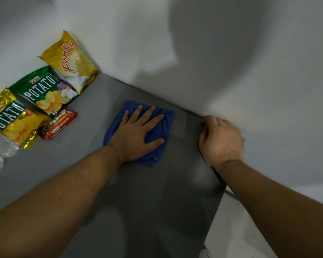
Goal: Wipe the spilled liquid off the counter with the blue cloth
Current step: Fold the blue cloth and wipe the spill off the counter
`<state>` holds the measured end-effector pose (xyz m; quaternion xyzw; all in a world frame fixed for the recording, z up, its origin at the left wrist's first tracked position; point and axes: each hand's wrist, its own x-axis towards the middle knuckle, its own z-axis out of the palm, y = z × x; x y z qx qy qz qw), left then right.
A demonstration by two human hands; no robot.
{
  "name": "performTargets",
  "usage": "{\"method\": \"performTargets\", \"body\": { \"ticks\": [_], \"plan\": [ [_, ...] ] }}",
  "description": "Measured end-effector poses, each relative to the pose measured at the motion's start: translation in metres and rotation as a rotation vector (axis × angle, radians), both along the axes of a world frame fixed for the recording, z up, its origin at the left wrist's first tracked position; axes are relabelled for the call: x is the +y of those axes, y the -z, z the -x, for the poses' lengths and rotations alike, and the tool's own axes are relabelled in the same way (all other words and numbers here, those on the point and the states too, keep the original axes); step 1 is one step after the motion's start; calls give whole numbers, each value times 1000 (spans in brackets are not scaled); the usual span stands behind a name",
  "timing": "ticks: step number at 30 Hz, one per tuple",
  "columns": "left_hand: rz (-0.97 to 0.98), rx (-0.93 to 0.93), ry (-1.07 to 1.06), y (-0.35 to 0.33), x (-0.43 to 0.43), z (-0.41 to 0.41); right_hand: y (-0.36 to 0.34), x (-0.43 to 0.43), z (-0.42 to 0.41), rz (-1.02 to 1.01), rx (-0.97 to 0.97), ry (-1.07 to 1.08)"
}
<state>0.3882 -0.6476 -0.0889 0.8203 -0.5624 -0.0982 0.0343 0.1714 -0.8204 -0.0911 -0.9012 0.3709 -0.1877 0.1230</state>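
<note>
Fingers (147, 114) of the left hand (136, 135) are spread wide and pressed flat on the blue cloth (162, 125), with the thumb stretched out to the right across its near part. Nothing is gripped; the palm and all the fingers simply lie on top of the fabric.

Both forearms enter from the near edge, the left one crossing the grey surface (78, 146) diagonally, the right one running along its right side. The cloth lies crumpled under the left hand, about in the middle of the surface and slightly toward the far side, its corners showing past the fingertips and below the wrist. The right hand (222, 142) rests at the right edge of the surface, where it meets the white wall (250, 81); its fingers are curled inward over that edge. Whether they hold anything cannot be told. No wet patch can be made out for certain on the dim grey top.

At the left, well apart from the cloth, sits some crinkled clear plastic (0, 153) nearest the viewer, then a gold potato chip bag (13, 120), a red chocolate bar wrapper (58, 125) just beside it, a green potato chip bag (45, 90) farther back, and a yellow snack bag (71, 62) leaning against the wall at the far end.
</note>
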Motion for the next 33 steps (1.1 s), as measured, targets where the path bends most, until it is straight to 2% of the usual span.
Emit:
{"method": "performTargets", "body": {
  "ticks": [5, 13, 19, 22, 25, 27, 30, 33],
  "plan": [
    [-27, -54, -77, 0, -31, 27, -5, 1, 4, -91, -101, 33],
    [-4, -76, 70, 1, -47, 119, -23, -10, 34, -540, -516, 16],
    [-15, 6, 264, -3, -52, 158, -43, -10, 56, -580, -602, -68],
    [108, 107, 272, -13, -37, 166, -41, -6, 54, -603, -490, -162],
    [425, 167, 53, -18, 4, 181, -34, 2, 44, -493, -270, -355],
    [563, 149, -114, -20, 38, 190, -26, 12, 36, -418, -104, -516],
    [608, 90, -273, -26, 87, 203, -7, 29, 32, -165, 292, -627],
    [571, 74, -394, -34, 132, 217, 2, 37, 33, -40, 441, -562]
  ]
}}
